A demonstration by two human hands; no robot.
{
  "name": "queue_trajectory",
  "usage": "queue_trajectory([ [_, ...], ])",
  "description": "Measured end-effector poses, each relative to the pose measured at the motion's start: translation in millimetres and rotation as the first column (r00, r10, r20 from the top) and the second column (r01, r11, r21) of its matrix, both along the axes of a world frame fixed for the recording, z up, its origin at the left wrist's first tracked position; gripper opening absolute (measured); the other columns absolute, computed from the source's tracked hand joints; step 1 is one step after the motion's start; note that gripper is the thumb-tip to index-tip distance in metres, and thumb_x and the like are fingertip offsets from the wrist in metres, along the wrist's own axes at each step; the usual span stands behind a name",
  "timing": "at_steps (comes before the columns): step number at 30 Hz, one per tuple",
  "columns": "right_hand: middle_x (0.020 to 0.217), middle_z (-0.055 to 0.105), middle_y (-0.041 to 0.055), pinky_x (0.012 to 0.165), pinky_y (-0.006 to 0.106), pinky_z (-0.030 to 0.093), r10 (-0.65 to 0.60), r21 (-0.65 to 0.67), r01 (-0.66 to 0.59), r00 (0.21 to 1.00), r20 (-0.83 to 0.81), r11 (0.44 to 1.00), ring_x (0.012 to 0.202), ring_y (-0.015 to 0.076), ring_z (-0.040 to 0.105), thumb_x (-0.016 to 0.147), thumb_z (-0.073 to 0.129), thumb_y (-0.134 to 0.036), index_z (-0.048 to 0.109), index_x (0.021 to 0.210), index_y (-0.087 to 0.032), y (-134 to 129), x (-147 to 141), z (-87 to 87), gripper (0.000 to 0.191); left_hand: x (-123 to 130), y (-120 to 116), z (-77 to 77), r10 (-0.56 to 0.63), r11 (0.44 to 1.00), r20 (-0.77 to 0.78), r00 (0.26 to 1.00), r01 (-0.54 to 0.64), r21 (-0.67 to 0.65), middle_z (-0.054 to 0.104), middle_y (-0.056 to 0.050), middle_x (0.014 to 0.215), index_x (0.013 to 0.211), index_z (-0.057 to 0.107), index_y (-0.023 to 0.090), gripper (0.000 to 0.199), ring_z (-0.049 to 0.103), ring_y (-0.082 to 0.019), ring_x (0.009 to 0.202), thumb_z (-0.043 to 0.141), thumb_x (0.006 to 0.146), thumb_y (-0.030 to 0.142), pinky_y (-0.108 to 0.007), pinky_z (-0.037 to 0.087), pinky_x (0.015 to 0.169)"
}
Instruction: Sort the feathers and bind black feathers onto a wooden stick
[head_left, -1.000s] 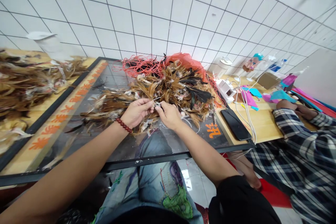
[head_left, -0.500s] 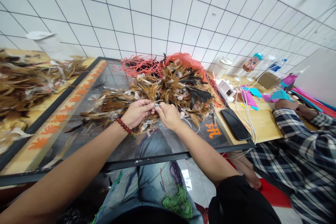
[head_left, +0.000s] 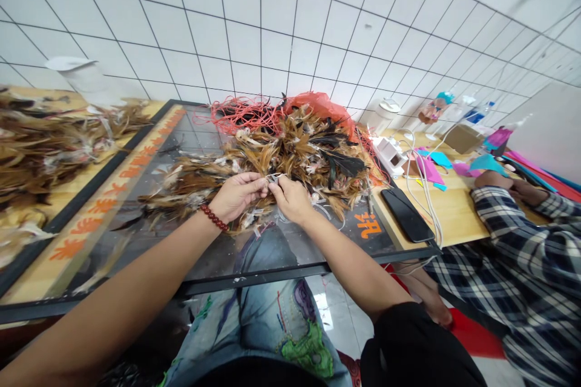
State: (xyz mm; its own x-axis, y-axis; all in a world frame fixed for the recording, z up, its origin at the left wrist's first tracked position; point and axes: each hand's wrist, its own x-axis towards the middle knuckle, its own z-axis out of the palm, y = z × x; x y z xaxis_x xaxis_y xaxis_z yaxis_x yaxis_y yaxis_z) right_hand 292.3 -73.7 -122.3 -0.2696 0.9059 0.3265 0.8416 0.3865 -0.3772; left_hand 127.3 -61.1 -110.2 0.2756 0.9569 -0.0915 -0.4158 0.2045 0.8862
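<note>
"What is being worked on?"

"A thin white strand (head_left: 279,176). It shows at the fingertips, over the middle of the framed glass panel (head_left: 222,260), against the near fringe of a feather pile (head_left: 295,145)."

"And the hands?"

"Left hand (head_left: 238,196) and right hand (head_left: 294,201) nearly meet, each seemingly pinching the strand between thumb and fingers. Neither is released. Whether it is looped or knotted, I cannot tell."

"Which step is that?"

"Fine fingertip handling of the strand, I'd judge. The next move would call for an even pinch on both sides and feathers kept out of the way."

"Any containers?"

"A red plastic bag (head_left: 320,100) slumps at the panel's far edge, behind the feathers; what it holds is hidden. Red cord (head_left: 247,115) lies tangled just left of it. Beyond the panel's far right corner stands a white lidded cup (head_left: 385,113), contents unseen. A cardboard box (head_left: 463,138) sits farther right on the bench (head_left: 458,211); I can't see inside."

"Near the panel's near right corner?"

"A dark phone (head_left: 407,214), beside white cables (head_left: 429,193)."
</note>
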Motion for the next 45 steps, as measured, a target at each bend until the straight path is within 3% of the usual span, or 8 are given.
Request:
queue_trajectory([
  [19,0.086,0.069,0.0036,0.072,0.028,0.032,0.085,0.006,-0.085,0.995,0.043,0.996,0.081,0.0158,0.062,0.104,0.032,-0.039,0.057,0.09,-0.02,-1.2,0.2,0.3,0.035,0.6,0.6,-1.0,-0.019,1.0,-0.016,1.0,0.019,0.011,0.067,-0.005,0.063,0.069,0.072,0.01,0.029,0.06,-0.011,0.058,0.092,0.053,0.023,-0.023,0.049,0.058],
  [29,0.082,0.068,0.0031,0.072,0.027,0.032,0.092,0.007,-0.093,0.995,0.026,0.996,0.076,0.0153,0.061,0.104,0.032,-0.038,0.055,0.088,-0.019,0.9,0.2,-2.9,0.034,1.2,0.5,0.3,-0.024,1.0,-0.014,1.0,0.024,0.002,0.068,-0.004,0.063,0.068,0.073,0.01,0.036,0.061,-0.011,0.057,0.095,0.046,0.029,-0.021,0.05,0.058],
  [34,0.077,0.065,0.0013,0.068,0.027,0.03,0.007,0.032,-0.007,1.0,-0.001,0.999,0.074,0.016,0.059,0.102,0.035,-0.044,0.052,0.088,-0.021,0.7,0.1,-3.2,0.032,-0.1,-0.4,1.3,-0.006,1.0,-0.002,1.0,0.006,0.006,0.068,-0.005,0.065,0.069,0.072,0.009,0.035,0.06,-0.01,0.058,0.094,0.049,0.028,-0.022,0.05,0.059],
  [42,0.084,0.065,0.0048,0.074,0.028,0.03,-0.115,0.149,0.131,0.987,-0.114,0.98,0.083,0.0179,0.059,0.103,0.033,-0.041,0.05,0.088,-0.02,1.9,12.0,7.1,0.031,-10.8,6.6,14.1,0.192,0.976,0.052,0.98,-0.196,0.09,0.065,-0.001,0.065,0.077,0.07,0.013,0.033,0.059,-0.009,0.059,0.09,0.053,0.023,-0.022,0.05,0.061],
  [45,0.085,0.065,0.0053,0.074,0.028,0.03,-0.136,0.155,0.157,0.981,-0.138,0.975,0.084,0.0183,0.059,0.102,0.034,-0.041,0.051,0.088,-0.02,3.0,16.6,8.9,0.031,-15.7,8.3,17.1,0.289,0.95,-0.011,0.957,-0.285,0.126,0.066,0.0,0.064,0.072,0.069,0.013,0.033,0.06,-0.01,0.059,0.091,0.049,0.023,-0.022,0.05,0.062],
])
